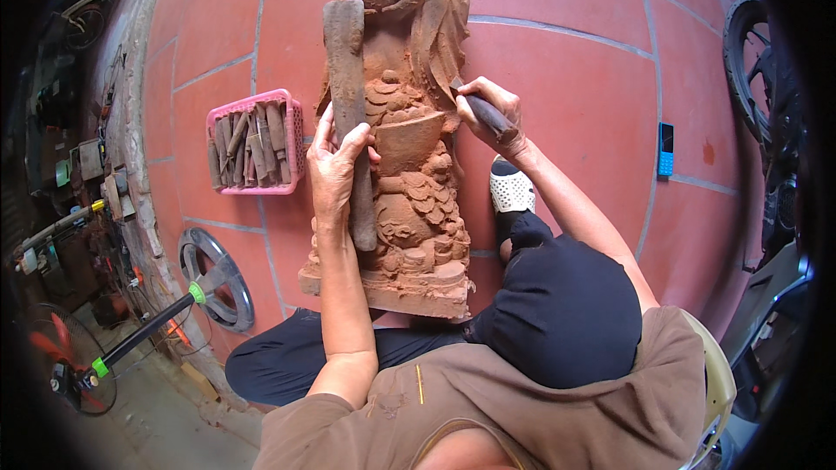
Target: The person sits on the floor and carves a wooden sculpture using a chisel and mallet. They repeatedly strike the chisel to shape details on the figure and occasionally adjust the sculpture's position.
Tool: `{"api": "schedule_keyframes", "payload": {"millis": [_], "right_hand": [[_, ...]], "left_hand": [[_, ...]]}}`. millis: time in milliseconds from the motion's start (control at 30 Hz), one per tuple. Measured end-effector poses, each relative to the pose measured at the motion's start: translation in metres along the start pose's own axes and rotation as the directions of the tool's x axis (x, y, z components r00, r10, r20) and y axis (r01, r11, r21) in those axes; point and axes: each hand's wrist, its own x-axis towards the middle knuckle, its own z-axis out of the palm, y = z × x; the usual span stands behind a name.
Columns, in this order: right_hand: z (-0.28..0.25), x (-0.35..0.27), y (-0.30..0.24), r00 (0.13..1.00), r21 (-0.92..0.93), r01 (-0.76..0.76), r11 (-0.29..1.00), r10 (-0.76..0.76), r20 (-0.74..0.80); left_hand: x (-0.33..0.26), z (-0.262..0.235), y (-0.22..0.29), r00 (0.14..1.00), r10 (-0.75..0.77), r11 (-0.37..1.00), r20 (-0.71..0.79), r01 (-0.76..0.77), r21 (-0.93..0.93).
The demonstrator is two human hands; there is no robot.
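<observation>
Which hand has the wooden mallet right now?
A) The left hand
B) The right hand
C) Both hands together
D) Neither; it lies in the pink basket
A: the left hand wraps the long wooden mallet against the carved statue, while the right hand holds a chisel.

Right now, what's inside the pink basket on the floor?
The pink basket holds a bunch of wooden-handled carving tools lying side by side. Their tips and the basket's bottom are covered, so what lies underneath cannot be seen.
</observation>
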Motion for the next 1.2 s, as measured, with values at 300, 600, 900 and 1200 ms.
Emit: {"api": "schedule_keyframes", "payload": {"millis": [300,600,900,1200], "right_hand": [[0.007,0.023,0.012,0.998,0.060,-0.049,0.997,0.051,-0.021],[-0.005,-0.004,0.003,0.989,0.072,-0.146,0.987,0.148,-0.023],[-0.009,-0.027,0.004,0.991,0.027,-0.120,0.992,0.118,0.066],[-0.004,-0.014,0.014,0.999,0.029,-0.024,0.999,0.022,0.048]], "left_hand": [[0.000,0.000,-0.001,1.000,-0.005,1.000,-0.004,0.005,-0.009],[0.001,-0.003,-0.004,1.000,-0.001,1.000,0.012,0.001,-0.001],[0.001,0.000,-0.002,1.000,-0.007,1.000,-0.007,0.007,-0.005],[0.002,0.000,0.000,1.000,-0.006,1.000,0.006,0.006,0.001]]}}
